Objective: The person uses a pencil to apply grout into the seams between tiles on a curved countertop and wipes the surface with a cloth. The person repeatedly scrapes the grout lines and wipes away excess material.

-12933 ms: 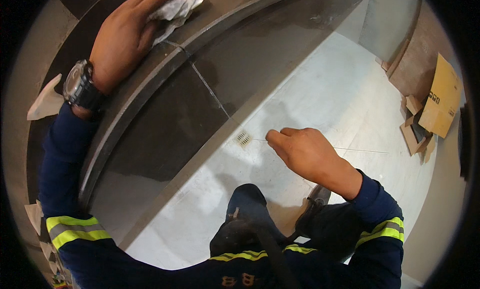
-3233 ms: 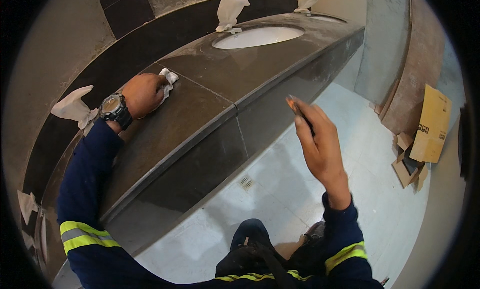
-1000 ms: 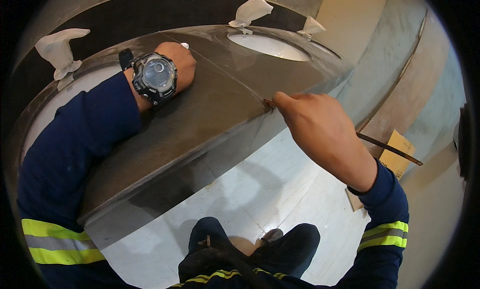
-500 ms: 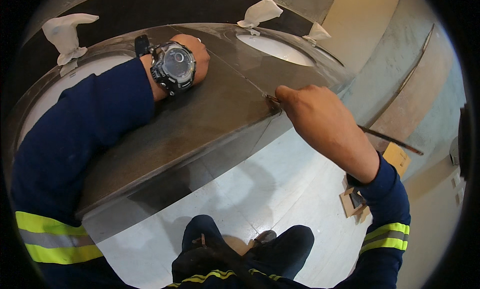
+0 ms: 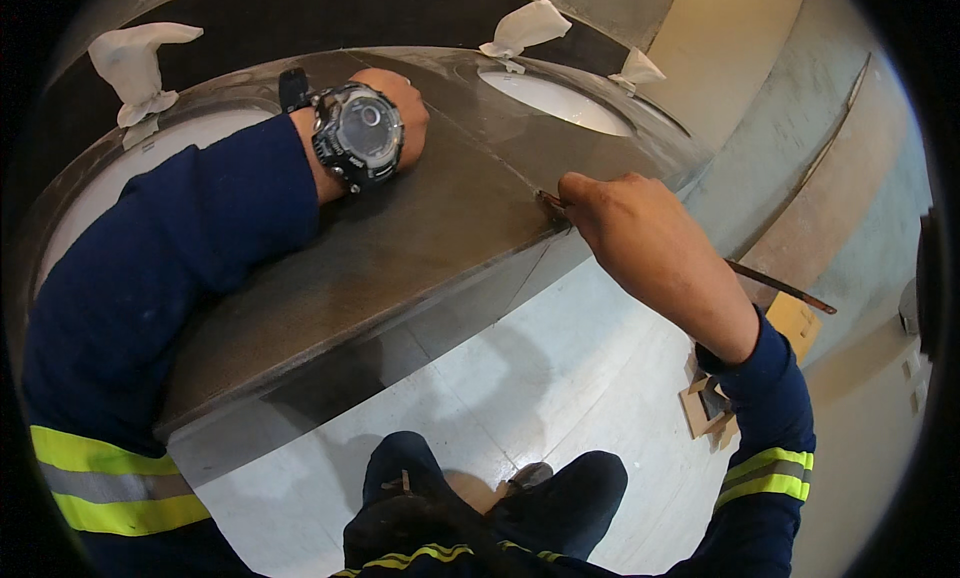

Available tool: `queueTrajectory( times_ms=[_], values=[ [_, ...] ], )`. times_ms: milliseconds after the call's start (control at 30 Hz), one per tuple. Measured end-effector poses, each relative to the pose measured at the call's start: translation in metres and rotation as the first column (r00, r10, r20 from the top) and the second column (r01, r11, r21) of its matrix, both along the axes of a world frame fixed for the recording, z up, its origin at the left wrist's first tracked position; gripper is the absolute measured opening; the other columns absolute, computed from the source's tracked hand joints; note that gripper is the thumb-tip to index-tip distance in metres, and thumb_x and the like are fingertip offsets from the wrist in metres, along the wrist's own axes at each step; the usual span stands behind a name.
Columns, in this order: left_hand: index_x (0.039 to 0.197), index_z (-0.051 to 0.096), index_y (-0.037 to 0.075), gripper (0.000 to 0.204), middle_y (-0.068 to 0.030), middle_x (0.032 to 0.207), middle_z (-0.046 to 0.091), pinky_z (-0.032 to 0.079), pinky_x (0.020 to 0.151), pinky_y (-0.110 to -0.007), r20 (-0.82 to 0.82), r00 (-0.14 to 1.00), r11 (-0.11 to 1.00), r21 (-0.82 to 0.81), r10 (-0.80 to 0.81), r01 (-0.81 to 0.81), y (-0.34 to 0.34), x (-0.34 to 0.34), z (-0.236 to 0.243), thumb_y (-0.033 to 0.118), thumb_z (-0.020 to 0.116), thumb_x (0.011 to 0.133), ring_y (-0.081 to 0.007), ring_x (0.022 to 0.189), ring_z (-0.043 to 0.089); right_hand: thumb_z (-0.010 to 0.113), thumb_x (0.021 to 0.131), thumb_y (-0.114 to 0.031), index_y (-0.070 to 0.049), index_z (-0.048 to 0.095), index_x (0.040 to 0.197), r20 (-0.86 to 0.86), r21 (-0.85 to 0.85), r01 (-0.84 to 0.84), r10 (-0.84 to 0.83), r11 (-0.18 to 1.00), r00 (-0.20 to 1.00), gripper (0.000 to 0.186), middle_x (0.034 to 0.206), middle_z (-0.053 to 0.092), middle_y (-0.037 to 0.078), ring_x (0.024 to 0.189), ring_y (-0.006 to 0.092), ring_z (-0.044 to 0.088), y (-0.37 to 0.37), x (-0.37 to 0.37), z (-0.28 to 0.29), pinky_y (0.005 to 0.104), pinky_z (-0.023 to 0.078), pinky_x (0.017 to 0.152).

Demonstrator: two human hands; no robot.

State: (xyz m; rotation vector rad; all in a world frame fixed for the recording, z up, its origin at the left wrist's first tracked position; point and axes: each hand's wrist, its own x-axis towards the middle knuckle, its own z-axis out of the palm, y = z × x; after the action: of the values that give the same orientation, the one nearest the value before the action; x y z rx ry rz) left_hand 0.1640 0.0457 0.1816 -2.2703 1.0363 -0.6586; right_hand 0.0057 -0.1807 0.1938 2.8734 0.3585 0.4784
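My right hand [image 5: 635, 218] is closed round a thin, long-handled tool [image 5: 785, 286]. Its dark tip touches the brown stone-like countertop [image 5: 300, 288] close to the front edge, by the end of a thin pale seam [image 5: 485, 148]. The tool's other end sticks out past my wrist. What kind of tool it is, I cannot make out. My left hand [image 5: 400, 108], with a black watch [image 5: 362, 133] on the wrist, rests on the countertop farther back, left of the seam. Its fingers are hidden behind the hand.
White basins [image 5: 555, 100] are set into the countertop on both sides. Behind them stand taps wrapped in white [image 5: 130, 73]. Torn cardboard [image 5: 705, 408] and a yellowish box [image 5: 793, 323] lie on the pale floor [image 5: 440, 398] at right. My knees are below the counter's front.
The view has shifted slightly. My right hand and the tool have moved a little, with the tip still near the seam's front end. My left hand stays on the countertop.
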Motion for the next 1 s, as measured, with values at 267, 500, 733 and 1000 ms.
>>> queueTrajectory(
  times_ms=[267, 500, 733, 1000],
  values=[
    [0.089, 0.078, 0.000, 0.021, -0.0203, 0.093, 0.075, 0.060, 0.080, -0.040, -0.104, 0.994, 0.995, -0.097, 0.019, -0.029, -0.019, 0.000, -0.014, 0.011, 0.060, 0.089, -0.0310, 0.089, 0.075, 0.056, 0.100, -0.026, -0.002, 0.067, 0.100, 0.151, -0.107, -0.272, 0.286, 0.956, 0.946, 0.026, 0.090, 0.071, 0.022, 0.087, 0.0436, 0.067, -0.004, 0.128, -0.033, 0.0525, 0.053, 0.076],
    [0.104, 0.074, 0.000, 0.024, -0.0219, 0.101, 0.074, 0.059, 0.081, -0.043, -0.079, 0.994, 0.993, -0.085, 0.080, -0.087, -0.004, 0.002, 0.000, 0.013, 0.057, 0.093, -0.0328, 0.090, 0.074, 0.058, 0.094, -0.009, -0.002, 0.070, 0.101, -0.080, -0.025, -0.082, 0.079, 0.996, 0.994, 0.015, 0.090, 0.071, 0.021, 0.090, 0.0402, 0.069, -0.015, -0.006, 0.015, 0.0483, 0.055, 0.082],
    [0.153, 0.043, 0.002, 0.067, -0.0258, 0.117, 0.071, 0.057, 0.090, -0.042, -0.317, 0.927, 0.831, -0.556, -0.202, -0.009, 0.006, 0.062, -0.022, 0.018, 0.061, 0.090, -0.0393, 0.104, 0.070, 0.058, 0.101, -0.020, -0.001, 0.065, 0.105, 0.175, 0.243, -0.004, -0.040, 0.970, 0.984, 0.022, 0.092, 0.069, 0.021, 0.089, 0.0409, 0.065, -0.068, -0.009, 0.043, 0.0470, 0.050, 0.082],
    [0.142, 0.055, 0.003, 0.044, -0.0182, 0.119, 0.071, 0.055, 0.094, -0.042, -0.553, 0.236, 0.600, -0.757, -0.799, 0.260, -0.059, -0.061, -0.022, 0.010, 0.052, 0.099, -0.0301, 0.104, 0.070, 0.057, 0.102, -0.020, -0.001, 0.066, 0.109, 0.384, 0.484, -0.202, 0.000, 0.852, 0.923, 0.023, 0.077, 0.063, 0.016, 0.068, 0.0296, 0.057, -0.089, -0.029, 0.035, 0.0433, 0.047, 0.070]
  ],
)
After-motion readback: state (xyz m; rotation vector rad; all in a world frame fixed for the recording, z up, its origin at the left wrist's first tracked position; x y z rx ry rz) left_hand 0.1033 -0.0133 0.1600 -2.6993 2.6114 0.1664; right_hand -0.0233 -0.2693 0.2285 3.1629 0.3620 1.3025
